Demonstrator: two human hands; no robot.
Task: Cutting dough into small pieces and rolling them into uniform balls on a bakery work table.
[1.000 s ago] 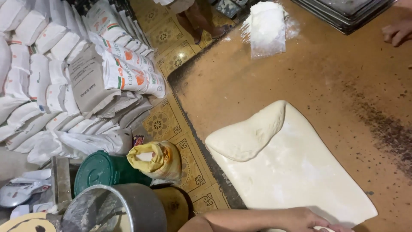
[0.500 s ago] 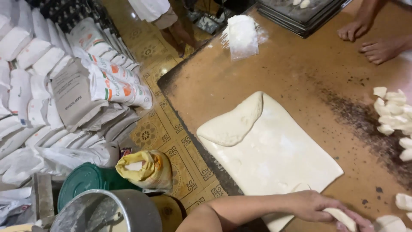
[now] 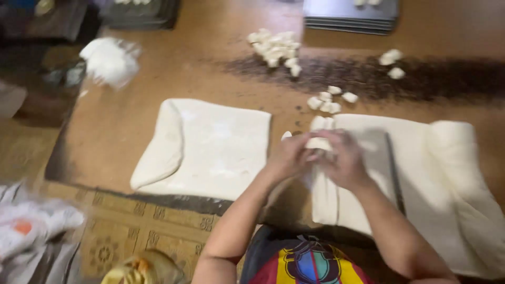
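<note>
Both hands, left hand (image 3: 288, 156) and right hand (image 3: 342, 160), have a grip pinched tight on one small dough piece (image 3: 319, 143), held above the dough sheet (image 3: 368, 173) on the brown surface (image 3: 210, 68); more dough bits (image 3: 276, 47) sit farther back.

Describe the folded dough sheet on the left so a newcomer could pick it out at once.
Start at the brown work table, then look just left of the two hands pinching a small dough piece. The folded dough sheet lies flat there, squarish and pale. Unlike the cut sheet with a rolled end to the right, its left edge is folded over and it is uncut.
</note>
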